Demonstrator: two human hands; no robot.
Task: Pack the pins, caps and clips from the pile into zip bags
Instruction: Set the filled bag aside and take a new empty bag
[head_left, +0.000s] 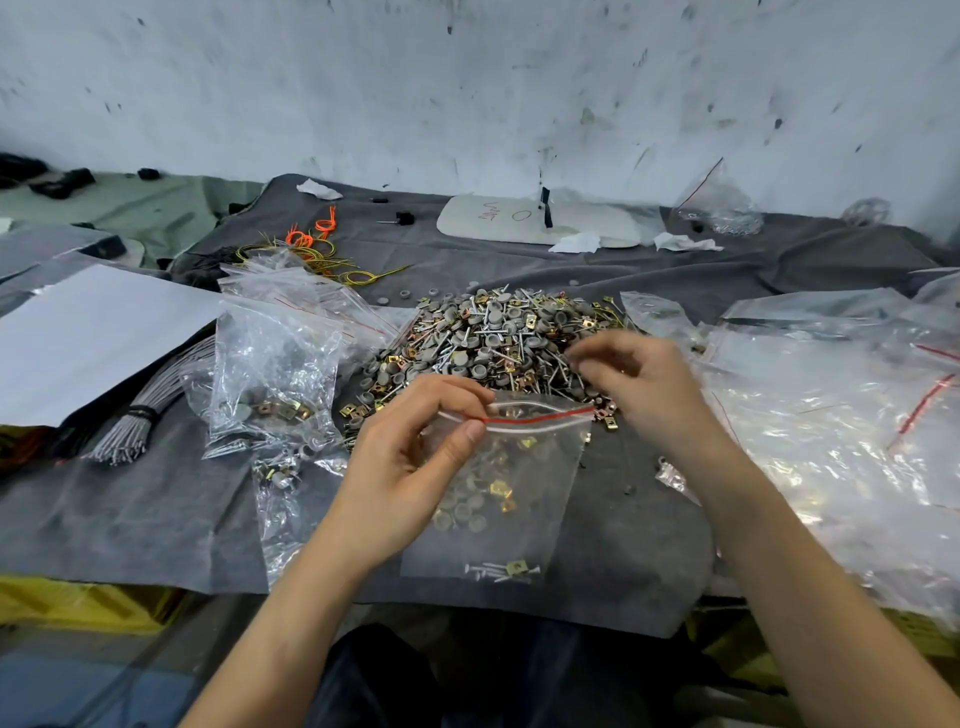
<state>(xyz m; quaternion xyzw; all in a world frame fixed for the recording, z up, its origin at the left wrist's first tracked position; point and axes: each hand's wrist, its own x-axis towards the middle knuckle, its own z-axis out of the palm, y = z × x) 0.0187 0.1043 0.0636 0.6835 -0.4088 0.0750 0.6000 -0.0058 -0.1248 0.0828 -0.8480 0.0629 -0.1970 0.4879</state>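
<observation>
- The left hand (410, 457) pinches the zip bag (519, 499) at the left end of its red-lined mouth, thumb in front and fingers behind. This seems meant to keep the mouth gaping towards the pile (493, 338).
- The bag lies flat on the cloth-covered tabletop (130, 519), with its mouth touching the near edge of the pile, so each transfer is short.
- It already holds grey caps (462, 506), brass clips (501, 491) and a few pins (493, 571) that have slid to the bottom.
- The right hand (639, 384) hovers over the pile's right side with its fingers curled together. The tips are blurred, so I cannot tell whether they hold a piece.
- Filled bags (275, 374) lie just left of the pile, and a spread of empty bags (831, 415) lies to the right. The working lane is therefore narrow, between the two.
- The bag's bottom lies near the tabletop's front edge, so pulling it closer risks tipping it over.
- Open cloth shows below the filled bags, which looks like room to set this bag down once it is sealed.
</observation>
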